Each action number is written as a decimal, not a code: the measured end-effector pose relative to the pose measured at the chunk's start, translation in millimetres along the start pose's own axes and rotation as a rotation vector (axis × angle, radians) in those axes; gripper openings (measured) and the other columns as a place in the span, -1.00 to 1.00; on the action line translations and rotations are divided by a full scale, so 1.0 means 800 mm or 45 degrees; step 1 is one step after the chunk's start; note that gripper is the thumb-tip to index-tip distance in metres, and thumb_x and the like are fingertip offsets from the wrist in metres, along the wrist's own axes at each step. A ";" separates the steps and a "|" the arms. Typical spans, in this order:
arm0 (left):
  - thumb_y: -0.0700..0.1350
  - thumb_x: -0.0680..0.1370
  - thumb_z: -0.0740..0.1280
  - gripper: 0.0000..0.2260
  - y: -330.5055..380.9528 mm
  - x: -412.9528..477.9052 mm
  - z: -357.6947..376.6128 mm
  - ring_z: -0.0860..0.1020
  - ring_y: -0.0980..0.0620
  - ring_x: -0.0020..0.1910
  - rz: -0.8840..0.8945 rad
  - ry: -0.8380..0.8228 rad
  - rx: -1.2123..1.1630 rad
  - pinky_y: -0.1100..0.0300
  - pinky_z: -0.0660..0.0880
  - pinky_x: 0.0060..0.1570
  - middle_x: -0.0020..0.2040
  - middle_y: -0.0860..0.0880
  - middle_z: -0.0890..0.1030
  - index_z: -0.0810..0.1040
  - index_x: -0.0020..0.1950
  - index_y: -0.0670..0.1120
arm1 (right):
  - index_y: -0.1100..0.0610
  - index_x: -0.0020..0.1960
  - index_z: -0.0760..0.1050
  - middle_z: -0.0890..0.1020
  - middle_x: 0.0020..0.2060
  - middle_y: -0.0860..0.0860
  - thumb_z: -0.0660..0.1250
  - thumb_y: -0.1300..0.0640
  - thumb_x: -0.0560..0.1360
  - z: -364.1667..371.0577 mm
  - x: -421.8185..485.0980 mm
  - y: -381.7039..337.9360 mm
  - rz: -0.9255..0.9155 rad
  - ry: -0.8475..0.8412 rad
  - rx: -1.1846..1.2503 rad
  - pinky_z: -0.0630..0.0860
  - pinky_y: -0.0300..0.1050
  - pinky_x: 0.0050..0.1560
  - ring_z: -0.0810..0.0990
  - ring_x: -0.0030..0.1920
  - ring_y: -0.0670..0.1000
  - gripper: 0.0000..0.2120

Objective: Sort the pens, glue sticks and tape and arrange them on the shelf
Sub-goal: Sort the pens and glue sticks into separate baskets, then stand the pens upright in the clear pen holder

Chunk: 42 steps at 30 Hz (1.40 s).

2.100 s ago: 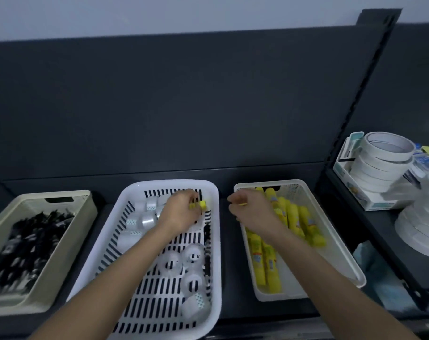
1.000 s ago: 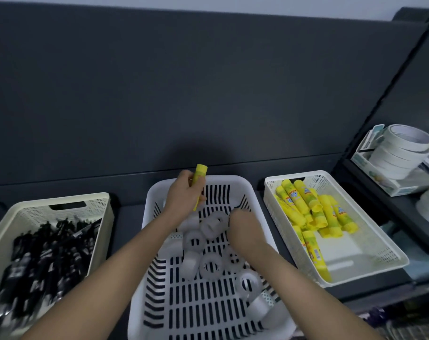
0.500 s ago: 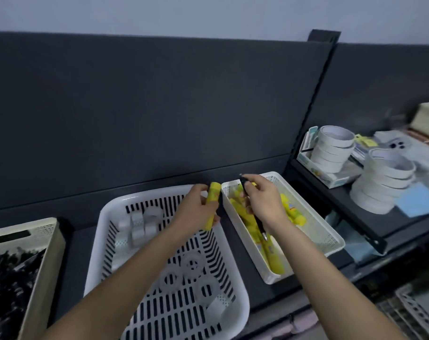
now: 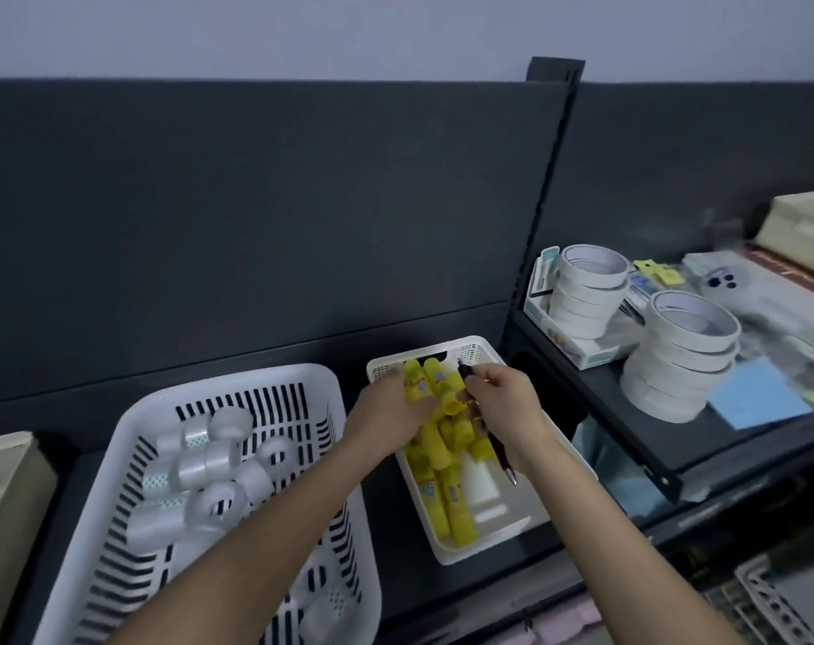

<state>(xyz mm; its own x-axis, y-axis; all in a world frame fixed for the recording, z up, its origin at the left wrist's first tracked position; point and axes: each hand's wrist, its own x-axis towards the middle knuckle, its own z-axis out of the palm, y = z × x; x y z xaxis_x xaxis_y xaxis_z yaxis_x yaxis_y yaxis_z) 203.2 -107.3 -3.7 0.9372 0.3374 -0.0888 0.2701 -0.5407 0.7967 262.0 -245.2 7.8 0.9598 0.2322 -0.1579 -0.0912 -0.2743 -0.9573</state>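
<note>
A small white basket [image 4: 484,544] on the dark shelf holds several yellow glue sticks [image 4: 451,505]. My left hand [image 4: 386,418] is over its far end, fingers curled round a yellow glue stick [image 4: 417,386] that lies among the others. My right hand [image 4: 503,412] grips a black pen [image 4: 500,451] over the same basket, its tip pointing toward me. To the left, a large white slotted basket [image 4: 303,379] holds several clear tape rolls [image 4: 209,463]. A beige basket [image 4: 9,495] is cut off at the left edge.
The neighbouring shelf on the right carries stacks of white tape rolls [image 4: 679,365] [image 4: 586,290], a blue sheet [image 4: 758,398] and packaged goods. A dark back panel and an upright post [image 4: 549,188] stand behind the baskets. Lower racks show at bottom right.
My left hand carried the yellow glue stick from over the slotted basket into the small basket. My right hand stays over that basket with the black pen. The view shifted slightly.
</note>
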 end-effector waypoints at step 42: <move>-0.13 0.52 0.37 -0.88 -0.395 -0.351 -0.413 0.52 0.20 -0.15 -0.261 0.940 0.210 0.50 0.37 -0.16 -0.08 0.01 0.57 0.61 0.05 -0.05 | 0.01 0.23 0.42 0.63 -0.01 0.12 0.12 0.30 0.54 0.532 -0.279 -0.052 0.011 -0.796 -0.070 0.63 -0.08 -0.07 0.65 -0.06 0.11 -0.66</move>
<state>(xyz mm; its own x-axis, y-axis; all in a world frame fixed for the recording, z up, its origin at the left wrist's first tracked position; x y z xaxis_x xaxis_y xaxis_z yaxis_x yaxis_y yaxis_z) -218.3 223.5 -33.2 0.4911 0.8367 0.2423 0.5056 -0.5003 0.7029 -61.2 111.4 -20.5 0.6207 0.7271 -0.2933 -0.0686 -0.3223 -0.9441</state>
